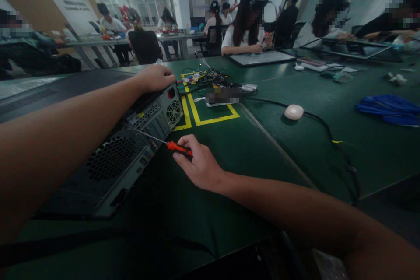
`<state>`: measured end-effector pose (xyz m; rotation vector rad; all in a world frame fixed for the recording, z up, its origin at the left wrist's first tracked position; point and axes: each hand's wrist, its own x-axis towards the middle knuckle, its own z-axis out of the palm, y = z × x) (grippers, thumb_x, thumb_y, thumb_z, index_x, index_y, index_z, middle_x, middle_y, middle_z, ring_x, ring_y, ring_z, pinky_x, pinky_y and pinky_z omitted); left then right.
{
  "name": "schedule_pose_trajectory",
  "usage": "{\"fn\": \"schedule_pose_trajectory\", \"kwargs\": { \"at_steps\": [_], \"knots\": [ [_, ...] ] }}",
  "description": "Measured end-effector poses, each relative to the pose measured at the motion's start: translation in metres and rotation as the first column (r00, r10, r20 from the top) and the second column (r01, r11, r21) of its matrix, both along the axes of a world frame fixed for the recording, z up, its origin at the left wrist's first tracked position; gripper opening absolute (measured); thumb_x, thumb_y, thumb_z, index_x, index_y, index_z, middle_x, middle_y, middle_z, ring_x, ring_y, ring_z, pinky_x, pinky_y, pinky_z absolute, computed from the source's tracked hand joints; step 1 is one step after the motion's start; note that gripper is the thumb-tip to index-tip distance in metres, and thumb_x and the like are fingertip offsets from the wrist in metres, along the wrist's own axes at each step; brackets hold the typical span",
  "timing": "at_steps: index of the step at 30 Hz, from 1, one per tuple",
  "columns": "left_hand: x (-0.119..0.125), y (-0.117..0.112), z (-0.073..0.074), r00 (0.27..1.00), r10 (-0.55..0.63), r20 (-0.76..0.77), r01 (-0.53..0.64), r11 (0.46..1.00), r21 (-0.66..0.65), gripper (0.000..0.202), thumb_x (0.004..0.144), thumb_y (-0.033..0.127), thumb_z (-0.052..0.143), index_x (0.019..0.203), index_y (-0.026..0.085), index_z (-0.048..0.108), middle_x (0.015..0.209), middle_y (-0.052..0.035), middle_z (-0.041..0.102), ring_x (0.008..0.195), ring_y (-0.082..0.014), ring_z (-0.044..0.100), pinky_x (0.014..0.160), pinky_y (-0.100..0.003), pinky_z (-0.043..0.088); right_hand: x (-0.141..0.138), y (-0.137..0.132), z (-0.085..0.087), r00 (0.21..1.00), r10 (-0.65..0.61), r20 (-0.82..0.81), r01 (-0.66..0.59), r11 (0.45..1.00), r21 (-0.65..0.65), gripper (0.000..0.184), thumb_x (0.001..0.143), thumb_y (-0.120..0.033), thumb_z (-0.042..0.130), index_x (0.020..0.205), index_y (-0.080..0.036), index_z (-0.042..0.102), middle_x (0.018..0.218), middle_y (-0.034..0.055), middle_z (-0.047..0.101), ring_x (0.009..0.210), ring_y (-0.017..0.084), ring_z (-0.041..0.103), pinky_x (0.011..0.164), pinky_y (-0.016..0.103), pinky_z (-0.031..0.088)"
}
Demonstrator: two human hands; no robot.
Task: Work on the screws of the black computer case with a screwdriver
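A desktop computer case (124,157) lies on its side on the green table (249,153), its rear panel with fan grille and ports facing me. My left hand (156,78) rests closed over the case's far top corner. My right hand (197,164) grips the red handle of a screwdriver (164,142); its thin shaft points left, with the tip at the rear panel near the ports.
Behind the case lie a tangle of cables (213,78) and a power strip (223,96) inside yellow floor-tape lines. A white mouse (293,112) with a black cord sits to the right, blue cloth (390,109) further right. Several people work at tables beyond.
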<state>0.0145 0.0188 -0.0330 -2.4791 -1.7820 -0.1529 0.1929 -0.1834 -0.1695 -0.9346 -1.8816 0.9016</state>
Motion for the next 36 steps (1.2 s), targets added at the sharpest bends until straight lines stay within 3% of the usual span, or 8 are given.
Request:
{"fn": "schedule_pose_trajectory", "kwargs": {
  "at_steps": [11, 18, 26, 33, 36],
  "knots": [
    [0.0028, -0.0054, 0.0006, 1.000, -0.004, -0.007, 0.004, 1.000, 0.018, 0.058, 0.101, 0.040, 0.037, 0.130, 0.007, 0.075, 0.132, -0.0204, 0.072, 0.120, -0.0362, 0.066, 0.105, -0.046, 0.049, -0.0003, 0.0000, -0.0005, 1.000, -0.014, 0.001, 0.014, 1.000, 0.000, 0.016, 0.100, -0.033, 0.060, 0.111, -0.023, 0.054, 0.097, 0.0014, 0.065, 0.082, 0.018, 0.061, 0.078, 0.034, 0.046],
    [0.0024, -0.0056, -0.0004, 1.000, 0.012, 0.010, -0.012, 1.000, 0.024, 0.056, 0.101, 0.040, 0.039, 0.130, 0.009, 0.075, 0.129, -0.0167, 0.074, 0.118, -0.0318, 0.067, 0.104, -0.041, 0.049, -0.0004, -0.0005, 0.0005, 1.000, -0.020, -0.005, 0.020, 1.000, 0.013, 0.017, 0.101, -0.036, 0.058, 0.110, -0.022, 0.056, 0.095, 0.0016, 0.064, 0.079, 0.018, 0.059, 0.077, 0.035, 0.045],
    [0.0043, -0.0081, 0.0017, 1.000, 0.017, -0.005, -0.017, 1.000, 0.012, 0.056, 0.103, 0.039, 0.039, 0.131, 0.007, 0.075, 0.132, -0.0181, 0.073, 0.121, -0.0326, 0.065, 0.105, -0.041, 0.047, -0.0002, -0.0006, -0.0011, 0.999, -0.026, -0.030, 0.028, 0.998, 0.063, 0.015, 0.103, -0.034, 0.057, 0.108, -0.021, 0.061, 0.093, 0.0015, 0.065, 0.079, 0.017, 0.058, 0.075, 0.033, 0.045],
    [0.0031, -0.0063, 0.0017, 1.000, 0.006, 0.001, -0.006, 1.000, -0.001, 0.055, 0.102, 0.039, 0.040, 0.130, 0.006, 0.074, 0.131, -0.0195, 0.073, 0.117, -0.0319, 0.065, 0.104, -0.042, 0.048, -0.0004, 0.0036, -0.0047, 1.000, 0.007, -0.025, -0.004, 0.994, 0.111, 0.020, 0.109, -0.034, 0.051, 0.112, -0.020, 0.064, 0.098, 0.0036, 0.067, 0.087, 0.019, 0.062, 0.079, 0.033, 0.047],
    [0.0021, -0.0042, 0.0008, 1.000, 0.004, 0.001, -0.004, 1.000, 0.001, 0.055, 0.101, 0.040, 0.041, 0.130, 0.006, 0.074, 0.131, -0.0201, 0.073, 0.118, -0.0335, 0.065, 0.105, -0.044, 0.048, -0.0001, 0.0018, -0.0028, 1.000, 0.027, -0.010, -0.026, 0.997, 0.074, 0.020, 0.109, -0.036, 0.048, 0.114, -0.020, 0.061, 0.094, 0.0024, 0.066, 0.083, 0.018, 0.061, 0.078, 0.033, 0.047]
  ]
}}
